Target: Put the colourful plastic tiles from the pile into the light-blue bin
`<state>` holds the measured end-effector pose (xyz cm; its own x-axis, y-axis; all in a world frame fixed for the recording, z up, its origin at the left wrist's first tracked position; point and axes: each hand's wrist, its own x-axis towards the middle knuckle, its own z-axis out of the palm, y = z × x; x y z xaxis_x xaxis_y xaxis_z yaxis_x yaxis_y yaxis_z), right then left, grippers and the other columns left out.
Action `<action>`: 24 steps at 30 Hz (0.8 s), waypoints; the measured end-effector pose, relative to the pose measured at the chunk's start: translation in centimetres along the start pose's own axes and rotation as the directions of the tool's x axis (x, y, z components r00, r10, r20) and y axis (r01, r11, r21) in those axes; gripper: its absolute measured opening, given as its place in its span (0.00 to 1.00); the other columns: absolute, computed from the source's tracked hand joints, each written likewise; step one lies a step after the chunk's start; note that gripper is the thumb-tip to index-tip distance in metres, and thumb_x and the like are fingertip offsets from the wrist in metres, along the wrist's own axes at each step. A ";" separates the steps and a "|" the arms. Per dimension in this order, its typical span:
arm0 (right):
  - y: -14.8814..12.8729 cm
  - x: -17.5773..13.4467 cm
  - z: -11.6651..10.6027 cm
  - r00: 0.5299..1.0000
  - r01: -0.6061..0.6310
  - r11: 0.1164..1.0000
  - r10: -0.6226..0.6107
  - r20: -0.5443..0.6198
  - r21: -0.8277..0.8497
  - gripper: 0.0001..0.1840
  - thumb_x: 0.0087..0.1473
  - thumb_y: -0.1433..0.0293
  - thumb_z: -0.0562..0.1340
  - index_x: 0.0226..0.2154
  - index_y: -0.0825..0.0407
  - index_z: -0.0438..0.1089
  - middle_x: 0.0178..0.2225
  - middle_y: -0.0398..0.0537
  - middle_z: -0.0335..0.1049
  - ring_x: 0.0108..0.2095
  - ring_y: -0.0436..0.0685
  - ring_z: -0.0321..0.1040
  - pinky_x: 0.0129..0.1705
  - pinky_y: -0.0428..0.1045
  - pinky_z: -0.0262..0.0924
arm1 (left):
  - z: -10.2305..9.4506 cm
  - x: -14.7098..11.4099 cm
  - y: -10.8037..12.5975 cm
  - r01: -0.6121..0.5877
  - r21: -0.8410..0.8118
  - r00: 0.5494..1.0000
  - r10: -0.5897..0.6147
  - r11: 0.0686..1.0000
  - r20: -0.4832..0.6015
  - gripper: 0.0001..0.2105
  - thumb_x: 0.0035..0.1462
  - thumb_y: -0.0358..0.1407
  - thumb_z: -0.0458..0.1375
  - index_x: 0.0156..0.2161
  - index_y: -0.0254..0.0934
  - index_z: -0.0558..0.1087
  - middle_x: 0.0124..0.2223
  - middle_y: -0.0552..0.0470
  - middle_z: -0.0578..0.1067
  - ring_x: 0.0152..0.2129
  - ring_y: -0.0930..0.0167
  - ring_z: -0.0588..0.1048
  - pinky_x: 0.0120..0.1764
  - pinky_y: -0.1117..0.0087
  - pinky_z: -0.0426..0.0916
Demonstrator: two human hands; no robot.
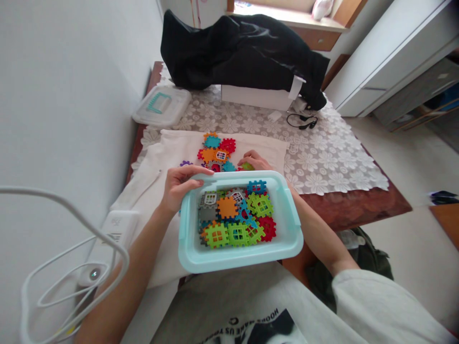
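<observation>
My left hand [184,186] grips the far left rim of a light blue plastic bin [287,239], which is tilted toward me. Inside it lie several interlocking plastic building tiles: green window tiles [217,235], an orange tile [227,208], grey, blue and red ones. Beyond the bin, my right hand [255,159] has its fingers bent around a yellow-green tile [247,166] on the white cloth. Left of that hand is a pile of loose tiles, among them a red tile [228,145] and a turquoise tile [212,142]. The bin hides the near part of the pile.
A translucent lid [163,106] with a turquoise handle sits at the table's far left. Black fabric [247,52] covers a white box [256,97] at the back. Black earphones [303,121] lie on the lace tablecloth [322,157]. A white cable [71,210] loops at the left, near a power strip [114,234].
</observation>
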<state>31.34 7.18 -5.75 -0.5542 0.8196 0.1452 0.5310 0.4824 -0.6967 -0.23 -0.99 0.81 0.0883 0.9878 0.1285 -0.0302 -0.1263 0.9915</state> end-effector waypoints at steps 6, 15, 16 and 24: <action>0.3 0.5 -0.2 0.997 -0.045 0.998 0.047 -0.062 0.040 0.14 0.66 0.54 0.64 0.41 0.46 0.78 0.46 0.51 0.82 0.46 0.62 0.79 0.51 0.55 0.73 | -0.1 0.0 -0.1 -0.016 0.002 1.000 0.016 1.000 0.003 0.13 0.46 0.35 0.69 0.37 0.39 0.92 0.34 0.46 0.89 0.26 0.66 0.80 0.25 0.71 0.66; 1.1 0.9 -2.0 0.895 -0.106 0.921 0.253 -0.369 0.374 0.14 0.52 0.57 0.73 0.37 0.49 0.81 0.37 0.46 0.82 0.38 0.58 0.76 0.45 0.53 0.72 | 0.0 0.1 0.0 -0.012 -0.021 1.000 0.012 1.000 0.015 0.12 0.45 0.35 0.70 0.37 0.41 0.92 0.33 0.47 0.89 0.26 0.67 0.79 0.26 0.72 0.66; 1.0 1.0 -2.1 0.881 -0.091 0.878 0.291 -0.373 0.469 0.16 0.50 0.57 0.75 0.37 0.48 0.80 0.35 0.44 0.81 0.36 0.56 0.74 0.42 0.51 0.72 | 0.0 0.1 0.0 -0.013 -0.022 1.000 0.013 1.000 0.016 0.12 0.45 0.35 0.70 0.37 0.41 0.92 0.33 0.47 0.89 0.26 0.67 0.79 0.26 0.72 0.66; -2.2 -0.5 -4.6 0.887 0.238 0.524 0.225 -0.403 0.818 0.19 0.48 0.57 0.84 0.36 0.43 0.80 0.39 0.39 0.76 0.33 0.49 0.70 0.36 0.44 0.69 | 0.1 0.1 0.2 -0.003 -0.030 1.000 0.003 1.000 0.004 0.13 0.44 0.35 0.70 0.37 0.41 0.93 0.34 0.47 0.89 0.26 0.67 0.79 0.27 0.72 0.66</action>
<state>33.40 7.08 -1.07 -0.1141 0.9603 0.2547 -0.3784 0.1950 -0.9048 -0.10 -0.97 1.00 0.0925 0.9869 0.1319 -0.0599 -0.1267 0.9901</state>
